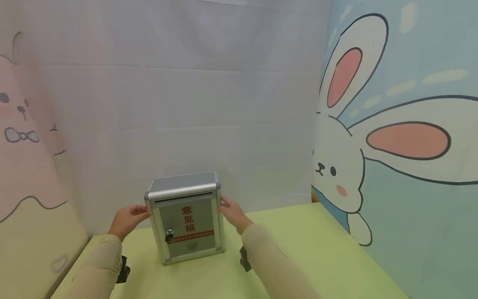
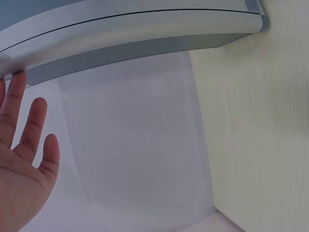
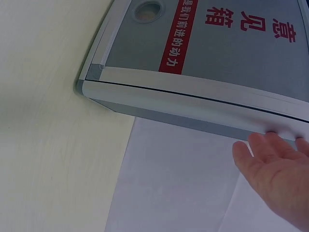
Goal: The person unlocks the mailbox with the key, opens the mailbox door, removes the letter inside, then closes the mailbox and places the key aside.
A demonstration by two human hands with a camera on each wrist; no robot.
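**Two hands flank a metal suggestion box**

Centre-low in the head view, a silver suggestion box (image 1: 185, 216) w/ red characters, key lock and top slot stands upright on a pale green table (image 1: 317, 249). Left hand (image 1: 128, 218), fingers spread and straight, touches the box's left edge; right hand (image 1: 232, 212), fingers straight, touches its right edge. Step looks like bracing the box from both sides; a lift would prob. need even inward pressure.

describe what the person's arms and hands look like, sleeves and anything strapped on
Both arms wear long beige sleeves that end at the wrists. The left hand and right hand are bare, with no gloves or rings visible. A small black device is strapped under the left wrist, and a matching black one under the right.
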